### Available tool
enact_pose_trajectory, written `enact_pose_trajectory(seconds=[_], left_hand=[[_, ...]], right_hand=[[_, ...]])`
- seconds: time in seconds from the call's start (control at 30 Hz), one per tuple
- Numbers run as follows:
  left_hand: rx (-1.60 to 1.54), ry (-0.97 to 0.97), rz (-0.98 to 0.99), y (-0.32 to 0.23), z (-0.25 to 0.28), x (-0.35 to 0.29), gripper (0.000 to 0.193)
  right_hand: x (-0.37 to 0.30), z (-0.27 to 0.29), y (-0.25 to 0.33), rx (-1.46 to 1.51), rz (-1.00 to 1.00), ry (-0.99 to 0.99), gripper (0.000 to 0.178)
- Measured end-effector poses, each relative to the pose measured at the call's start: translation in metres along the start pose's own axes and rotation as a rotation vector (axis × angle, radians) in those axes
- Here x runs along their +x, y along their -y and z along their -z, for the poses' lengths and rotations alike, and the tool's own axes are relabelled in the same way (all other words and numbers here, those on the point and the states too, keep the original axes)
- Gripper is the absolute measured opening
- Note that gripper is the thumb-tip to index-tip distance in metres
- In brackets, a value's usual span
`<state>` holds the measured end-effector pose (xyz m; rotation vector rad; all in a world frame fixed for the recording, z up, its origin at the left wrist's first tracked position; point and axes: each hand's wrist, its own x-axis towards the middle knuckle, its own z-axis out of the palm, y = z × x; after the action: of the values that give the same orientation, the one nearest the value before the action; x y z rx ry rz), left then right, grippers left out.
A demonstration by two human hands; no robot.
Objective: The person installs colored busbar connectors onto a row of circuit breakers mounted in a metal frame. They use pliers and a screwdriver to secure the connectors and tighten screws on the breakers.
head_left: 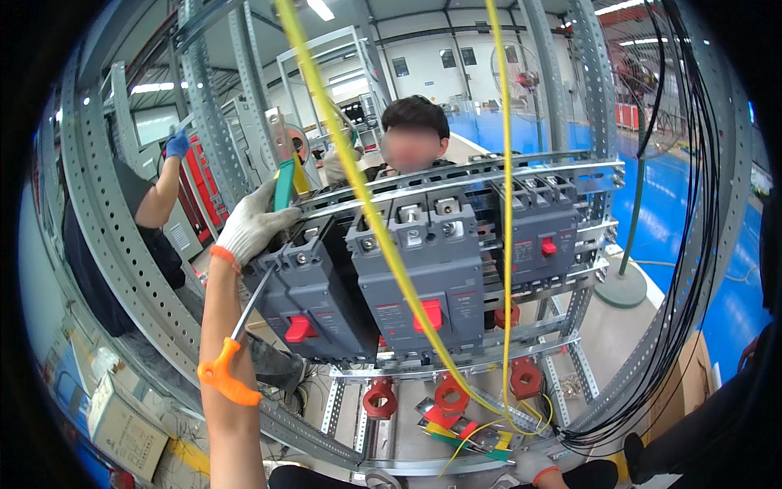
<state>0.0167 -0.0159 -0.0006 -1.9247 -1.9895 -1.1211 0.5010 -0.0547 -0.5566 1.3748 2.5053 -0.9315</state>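
Note:
My left hand (254,226), in a white glove with an orange cuff, closes around the lower end of a green-sleeved busbar (283,186). This bar stands upright at the top of the left circuit breaker (301,297), which is grey with a red toggle. An orange-handled hex driver (224,376) slants with its shaft tip at that breaker's upper edge; no hand is on it. My right hand (533,469), gloved too, is low at the bottom edge near loose coloured busbars (464,432); its fingers are mostly hidden. A yellow-sleeved bar (301,177) stands behind the green one.
A middle breaker (419,285) and a smaller right one (539,236) sit on perforated rails (599,175). Yellow wires (507,204) hang in front. Red insulators (450,395) are below. Black cables (684,244) drape at right. One co-worker faces me behind the frame; another stands left.

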Motion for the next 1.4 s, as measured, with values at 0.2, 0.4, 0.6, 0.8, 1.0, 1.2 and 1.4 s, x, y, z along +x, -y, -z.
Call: enact_pose_trajectory(seconds=[0.2,0.4,0.6,0.8,1.0,1.2,1.4], left_hand=[[-0.012,-0.002,0.035,0.007,-0.002,-0.001,0.073],[0.074,0.035,0.070,-0.011,0.001,-0.003,0.080],[0.036,-0.040,-0.036,0.011,-0.005,-0.001,0.059],[0.117,0.015,0.060,0.004,0.002,-0.006,0.068],[0.137,-0.015,0.012,0.001,0.002,-0.008,0.060],[0.149,-0.047,-0.005,0.005,0.003,-0.011,0.058],[0.144,-0.052,0.006,0.008,0.004,-0.010,0.060]], right_hand=[[0.001,-0.006,-0.010,0.004,-0.025,0.045,0.045],[0.002,-0.016,-0.023,0.052,-0.055,0.020,0.049],[-0.001,-0.011,-0.019,0.007,-0.113,0.029,0.059],[-0.004,-0.013,-0.019,0.016,-0.084,-0.038,0.059],[-0.007,-0.013,-0.025,-0.029,-0.086,-0.069,0.062],[-0.014,0.006,-0.009,0.002,-0.059,0.025,0.061],[-0.006,0.001,-0.010,-0.089,-0.058,0.039,0.057]])
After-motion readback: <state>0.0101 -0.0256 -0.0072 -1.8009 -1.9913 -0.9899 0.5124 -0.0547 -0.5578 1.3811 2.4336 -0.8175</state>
